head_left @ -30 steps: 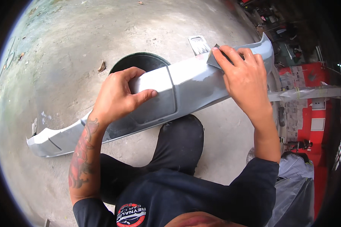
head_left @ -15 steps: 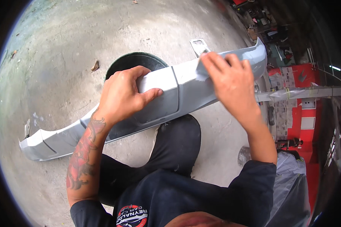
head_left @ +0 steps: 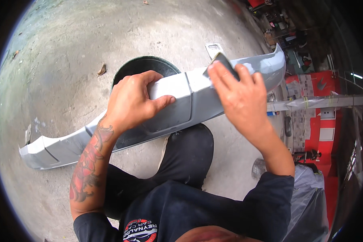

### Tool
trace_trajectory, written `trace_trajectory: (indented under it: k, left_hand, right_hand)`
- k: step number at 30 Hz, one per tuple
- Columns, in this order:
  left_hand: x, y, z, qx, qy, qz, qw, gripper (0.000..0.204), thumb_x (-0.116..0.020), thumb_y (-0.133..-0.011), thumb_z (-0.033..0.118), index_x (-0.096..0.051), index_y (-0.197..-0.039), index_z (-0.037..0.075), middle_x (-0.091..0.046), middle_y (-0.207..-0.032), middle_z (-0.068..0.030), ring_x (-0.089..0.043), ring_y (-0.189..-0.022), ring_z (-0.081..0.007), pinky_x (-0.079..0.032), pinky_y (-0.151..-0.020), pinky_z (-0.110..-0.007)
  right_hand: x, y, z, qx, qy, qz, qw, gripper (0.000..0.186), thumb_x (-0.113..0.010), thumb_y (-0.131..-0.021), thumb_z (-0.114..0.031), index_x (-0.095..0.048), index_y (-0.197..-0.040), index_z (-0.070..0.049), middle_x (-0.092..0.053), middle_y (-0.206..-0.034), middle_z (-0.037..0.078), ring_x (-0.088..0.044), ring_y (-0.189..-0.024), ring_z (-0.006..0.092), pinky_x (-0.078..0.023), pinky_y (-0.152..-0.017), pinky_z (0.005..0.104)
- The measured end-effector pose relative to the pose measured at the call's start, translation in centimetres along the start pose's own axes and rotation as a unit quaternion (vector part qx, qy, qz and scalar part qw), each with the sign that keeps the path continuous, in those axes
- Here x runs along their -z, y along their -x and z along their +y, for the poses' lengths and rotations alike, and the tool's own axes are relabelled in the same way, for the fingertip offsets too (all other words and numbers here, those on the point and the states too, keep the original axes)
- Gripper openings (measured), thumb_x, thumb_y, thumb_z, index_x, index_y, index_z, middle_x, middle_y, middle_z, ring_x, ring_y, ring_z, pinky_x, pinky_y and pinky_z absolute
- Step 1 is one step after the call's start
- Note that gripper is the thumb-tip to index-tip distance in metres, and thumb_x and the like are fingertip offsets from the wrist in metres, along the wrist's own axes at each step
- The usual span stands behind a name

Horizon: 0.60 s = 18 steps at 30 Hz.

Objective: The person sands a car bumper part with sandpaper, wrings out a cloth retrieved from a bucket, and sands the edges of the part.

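A long grey car bumper part, with a pale, patchy upper face, lies across my view over a dark round tub. My left hand grips its upper edge near the middle, thumb on the face and fingers curled over the top. My right hand presses a dark sheet of sandpaper on the bumper's upper surface, right of the groove. A pale tab sticks out behind the bumper near that hand.
My bent leg is below the bumper on the concrete floor. At the right are a long masked pale strip, a red surface with paper on it, plastic-covered things and cluttered shelves. A dry leaf lies behind.
My right hand and the sandpaper have moved to the left along the bumper. The bumper's left end has shifted slightly leftward in view. My left hand still grips the same place.
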<state>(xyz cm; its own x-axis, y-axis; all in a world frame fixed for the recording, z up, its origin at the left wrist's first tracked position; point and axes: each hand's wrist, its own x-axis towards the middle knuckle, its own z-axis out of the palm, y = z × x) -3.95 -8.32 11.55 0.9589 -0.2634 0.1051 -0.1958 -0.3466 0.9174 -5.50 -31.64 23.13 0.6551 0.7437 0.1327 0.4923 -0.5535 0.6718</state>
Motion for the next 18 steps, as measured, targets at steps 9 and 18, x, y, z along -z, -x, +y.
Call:
trace_trajectory:
  k: [9, 18]
  left_hand:
    - [0.0, -0.1, 0.0, 0.015, 0.001, -0.031, 0.999, 0.048, -0.087, -0.075, 0.024, -0.069, -0.11, -0.004, -0.071, -0.084, -0.0157, -0.068, -0.073, -0.0198, -0.053, -0.07, -0.033]
    - [0.0, -0.1, 0.1, -0.014, -0.008, 0.005, 1.0, 0.05, -0.086, -0.075, 0.027, -0.069, -0.111, -0.004, -0.071, -0.084, -0.0165, -0.067, -0.07, -0.0214, -0.053, -0.068, -0.033]
  right_hand:
    - [0.7, 0.5, -1.2, 0.012, 0.014, -0.041, 0.999, 0.038, -0.059, -0.084, -0.01, -0.07, -0.12, -0.009, -0.068, -0.125, -0.001, -0.06, -0.1, 0.0236, -0.042, -0.074, 0.0353]
    - [-0.3, -0.2, 0.6, 0.023, 0.024, 0.023, 0.999, 0.033, -0.064, -0.079, -0.012, -0.072, -0.111, -0.007, -0.067, -0.106, 0.0, -0.058, -0.087, 0.0184, -0.042, -0.067, 0.0327]
